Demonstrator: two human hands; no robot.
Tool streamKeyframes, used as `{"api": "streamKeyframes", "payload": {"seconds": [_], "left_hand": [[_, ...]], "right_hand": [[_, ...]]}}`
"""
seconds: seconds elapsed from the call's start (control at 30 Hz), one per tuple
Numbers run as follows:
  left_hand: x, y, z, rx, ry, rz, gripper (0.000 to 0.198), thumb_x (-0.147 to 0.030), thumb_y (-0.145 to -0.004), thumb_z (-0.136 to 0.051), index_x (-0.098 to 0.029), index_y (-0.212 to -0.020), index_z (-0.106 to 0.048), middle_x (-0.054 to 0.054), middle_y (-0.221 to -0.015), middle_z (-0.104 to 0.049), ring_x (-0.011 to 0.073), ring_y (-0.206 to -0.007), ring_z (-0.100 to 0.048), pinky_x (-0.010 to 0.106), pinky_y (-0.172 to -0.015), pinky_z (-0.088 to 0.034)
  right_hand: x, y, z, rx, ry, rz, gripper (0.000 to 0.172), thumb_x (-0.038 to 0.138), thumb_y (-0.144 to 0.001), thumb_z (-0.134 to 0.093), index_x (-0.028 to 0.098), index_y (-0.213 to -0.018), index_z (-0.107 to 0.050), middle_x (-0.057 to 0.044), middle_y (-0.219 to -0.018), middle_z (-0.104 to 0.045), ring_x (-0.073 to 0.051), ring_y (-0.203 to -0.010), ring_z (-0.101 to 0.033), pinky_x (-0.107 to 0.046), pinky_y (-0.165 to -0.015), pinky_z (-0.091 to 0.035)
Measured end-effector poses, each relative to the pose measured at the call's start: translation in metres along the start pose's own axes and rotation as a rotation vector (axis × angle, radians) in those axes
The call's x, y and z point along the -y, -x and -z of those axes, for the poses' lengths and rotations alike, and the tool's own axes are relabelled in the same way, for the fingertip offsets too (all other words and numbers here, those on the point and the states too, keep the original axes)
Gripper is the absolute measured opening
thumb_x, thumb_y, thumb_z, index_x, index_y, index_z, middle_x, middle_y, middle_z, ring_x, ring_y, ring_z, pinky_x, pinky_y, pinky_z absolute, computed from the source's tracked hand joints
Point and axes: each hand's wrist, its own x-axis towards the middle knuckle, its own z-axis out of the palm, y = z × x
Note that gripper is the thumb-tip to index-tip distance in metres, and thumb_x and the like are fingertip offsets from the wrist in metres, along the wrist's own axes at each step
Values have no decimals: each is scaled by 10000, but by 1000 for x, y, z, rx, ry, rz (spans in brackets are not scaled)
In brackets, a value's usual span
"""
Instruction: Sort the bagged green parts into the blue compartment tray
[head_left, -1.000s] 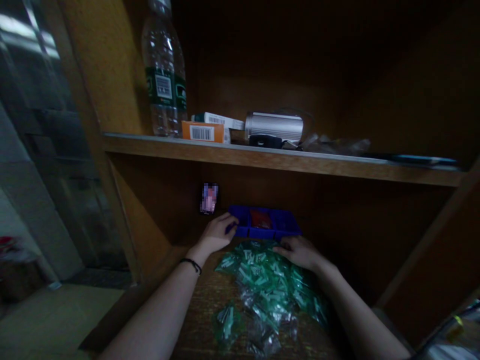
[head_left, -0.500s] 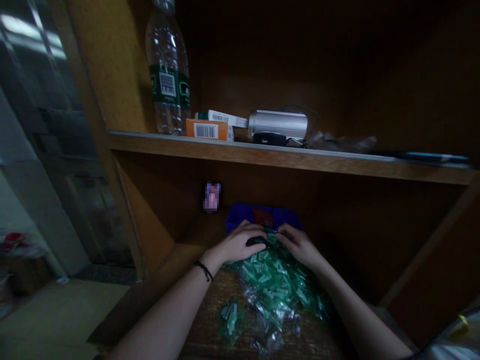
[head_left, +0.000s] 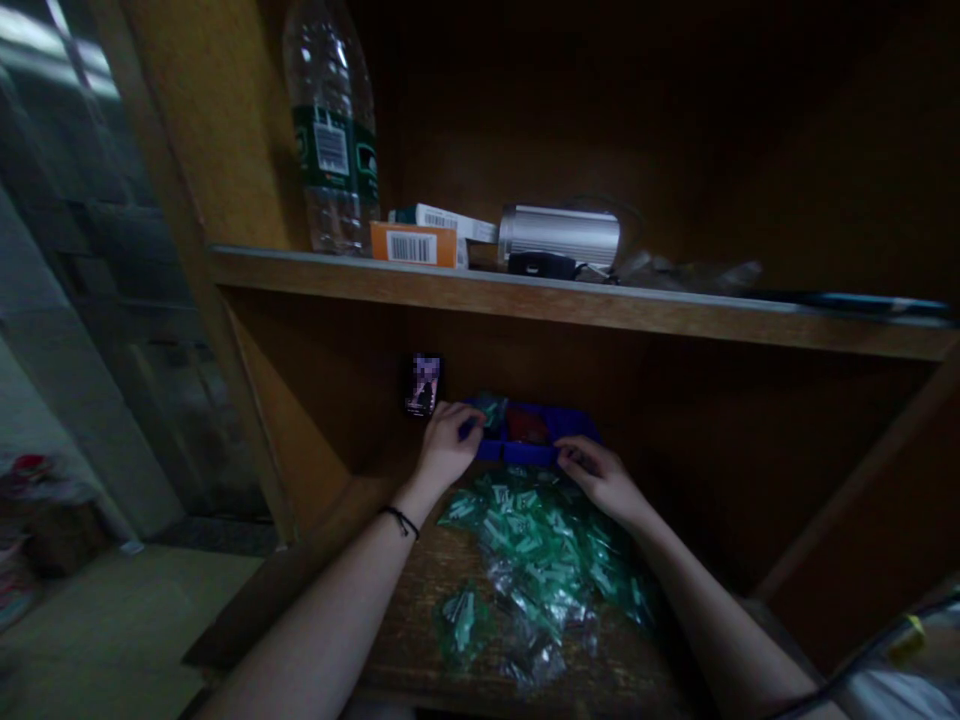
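A blue divided tray (head_left: 525, 453) stands at the back of the lower shelf. My left hand (head_left: 452, 440) is over its left end, fingertips beside a green clear packet (head_left: 492, 408) in the left compartment; thumb and fingers are apart. Something red (head_left: 527, 426) lies in the middle compartment. My right hand (head_left: 600, 478) is at the tray's front right corner, its fingers curled together; whatever they hold, if anything, is hidden. In front of the tray spreads a heap of small green plastic packets (head_left: 540, 530) with pale strips inside. One separate packet (head_left: 463, 622) lies nearer me.
A phone (head_left: 423, 385) leans at the back left. On the upper shelf (head_left: 420, 283) are a clear bottle (head_left: 335, 150), an orange box (head_left: 415, 245), a white box (head_left: 457, 222), a silver cylinder (head_left: 559, 236) and a black object (head_left: 541, 265). A cabinet wall (head_left: 862, 500) stands to the right.
My left hand has moved from the heap, where something dark showed under it, left and away to the tray's left end. A green packet now shows there. My right hand has barely moved.
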Motion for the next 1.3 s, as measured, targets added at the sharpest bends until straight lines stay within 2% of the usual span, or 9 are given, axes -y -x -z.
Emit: {"api": "streamKeyframes", "payload": {"seconds": [0.13, 0.33, 0.43, 0.53, 0.67, 0.77, 0.83, 1.0, 1.3], "left_hand": [[17, -3, 1, -28, -119, 55, 193, -188, -812, -581, -213, -957, -706, 38, -1022, -697, 260, -1001, -551, 421, -928, -441], [31, 5, -14, 129, -160, 72, 344, -218, -786, -624, -219, -1125, -686, 50, -1167, -683, 289, -1091, -531, 466, -985, -418], [34, 7, -16, 135, -236, 53, 421, -225, -755, -660, -219, -1175, -670, 84, -1312, -608, 315, -1155, -509, 500, -1009, -392], [26, 6, -12, 147, -208, -26, 313, -189, -784, -614, -203, -1086, -694, 78, -1207, -650, 277, -1101, -548, 450, -988, -420], [5, 9, -8, 372, -67, -203, 233, -203, -870, -560, -235, -1057, -696, 24, -1071, -704, 215, -1039, -590, 382, -988, -440], [-6, 16, -10, 568, -21, -305, 282, -269, -918, -544, -277, -1173, -665, 2, -1155, -704, 202, -1095, -595, 392, -1070, -391], [-9, 20, -12, 619, -32, -304, 324, -281, -924, -540, -292, -1231, -641, -3, -1213, -693, 206, -1138, -589, 404, -1112, -356], [-9, 23, -15, 634, -45, -242, 330, -243, -912, -523, -287, -1204, -668, -7, -1209, -700, 210, -1189, -575, 381, -1104, -392], [-2, 27, -24, 636, -92, -198, 309, -256, -912, -513, -250, -1175, -676, 28, -1215, -680, 214, -1204, -564, 385, -1144, -355]], "right_hand": [[-2, 1, 0, 59, 73, 26, 257, 369, -919, -530, 244, -1089, -676, -38, -948, -689, -195, -851, -636, -309, -776, -487], [-9, 2, 0, 156, 177, 80, 245, 322, -928, -493, 240, -1050, -690, -49, -1038, -719, -214, -936, -658, -334, -842, -494], [-13, 2, 0, 219, 250, 84, 263, 308, -939, -469, 250, -1062, -695, -47, -1066, -728, -229, -973, -662, -360, -876, -497], [-16, 3, -1, 257, 304, 83, 276, 301, -935, -486, 263, -1116, -691, -47, -1105, -727, -237, -1000, -664, -376, -902, -499], [-17, 3, -6, 311, 354, 55, 313, 334, -947, -495, 270, -1198, -671, -65, -1189, -705, -259, -1097, -640, -418, -970, -478], [-18, 3, -8, 322, 357, 69, 305, 337, -945, -514, 272, -1197, -673, -70, -1200, -691, -257, -1104, -631, -426, -986, -472], [-18, 2, -9, 316, 344, 80, 287, 332, -944, -528, 281, -1182, -678, -64, -1185, -691, -246, -1081, -636, -413, -977, -479], [-22, 1, -11, 291, 331, 76, 281, 328, -947, -538, 262, -1187, -669, -71, -1177, -683, -234, -1078, -635, -386, -964, -486], [-20, 2, -10, 288, 373, 61, 307, 367, -960, -515, 243, -1190, -677, -94, -1173, -673, -246, -1057, -638, -387, -954, -488]]}}
